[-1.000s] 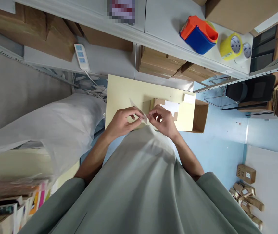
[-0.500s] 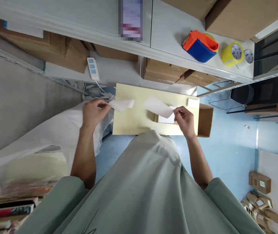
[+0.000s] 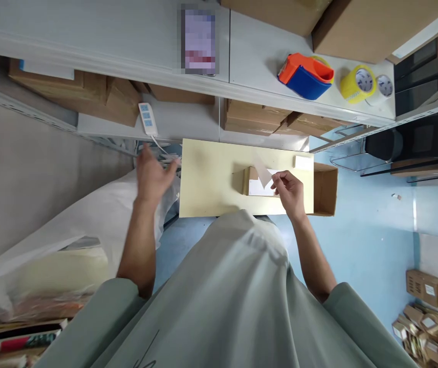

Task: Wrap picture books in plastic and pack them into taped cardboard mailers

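My left hand is over the left end of the pale yellow board, blurred, with thumb and fingers spread and no slip in it. Between the fingertips of my right hand is a thin white slip of paper, pinched at one corner and tilted. Under that slip lies a small brown cardboard box with a white label on top, partly hidden by the slip and my fingers. A small white stack sits near the board's far right corner.
A shelf ahead bears a blurred-out phone-like object, an orange and blue tape dispenser and tape rolls. Below it lie a power strip and cartons. An open carton adjoins the board's right end.
My left hand has let go of its white slip and its fingers have spread. The slip in my right hand has swung to a steeper angle, uncovering more of the small box.
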Demonstrator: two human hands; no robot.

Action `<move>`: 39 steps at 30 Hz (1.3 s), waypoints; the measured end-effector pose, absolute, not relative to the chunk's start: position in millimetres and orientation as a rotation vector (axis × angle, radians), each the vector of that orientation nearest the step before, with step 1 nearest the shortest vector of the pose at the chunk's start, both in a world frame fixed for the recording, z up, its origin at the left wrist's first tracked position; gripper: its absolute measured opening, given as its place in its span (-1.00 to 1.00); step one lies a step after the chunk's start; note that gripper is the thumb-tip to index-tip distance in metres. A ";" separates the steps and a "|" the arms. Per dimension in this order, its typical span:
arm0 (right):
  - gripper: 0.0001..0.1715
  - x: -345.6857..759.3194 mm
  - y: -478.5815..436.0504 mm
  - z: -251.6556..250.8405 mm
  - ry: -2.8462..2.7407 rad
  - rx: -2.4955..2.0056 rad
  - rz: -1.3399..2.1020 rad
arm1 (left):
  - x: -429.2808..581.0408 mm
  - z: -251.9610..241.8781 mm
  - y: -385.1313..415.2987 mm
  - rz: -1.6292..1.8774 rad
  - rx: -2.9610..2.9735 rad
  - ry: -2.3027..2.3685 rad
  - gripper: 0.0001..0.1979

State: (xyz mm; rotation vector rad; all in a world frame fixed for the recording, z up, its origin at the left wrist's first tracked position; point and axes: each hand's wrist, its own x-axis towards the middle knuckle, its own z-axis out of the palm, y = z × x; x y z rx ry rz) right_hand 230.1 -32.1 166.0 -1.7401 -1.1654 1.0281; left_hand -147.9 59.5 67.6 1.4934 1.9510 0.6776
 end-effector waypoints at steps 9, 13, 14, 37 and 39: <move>-0.39 252.8 -36.0 150.5 -1.040 -1.589 1.135 | 36.5 132.9 0.1 0.946 1.648 1.237 -0.56; -0.41 271.1 -39.3 144.8 -0.995 -1.529 1.160 | 83.0 136.8 -16.8 0.900 1.611 1.280 -0.60; -0.41 276.5 -39.8 143.6 -0.982 -1.520 1.171 | 92.0 135.9 -18.7 0.887 1.607 1.304 -0.60; -0.44 436.7 -40.3 84.6 -0.980 -1.739 1.242 | 173.4 88.2 -7.9 0.870 0.670 1.193 -0.47; -0.44 436.5 -40.7 76.0 -0.984 -1.728 1.293 | 175.4 87.2 -12.2 0.865 0.671 1.209 -0.47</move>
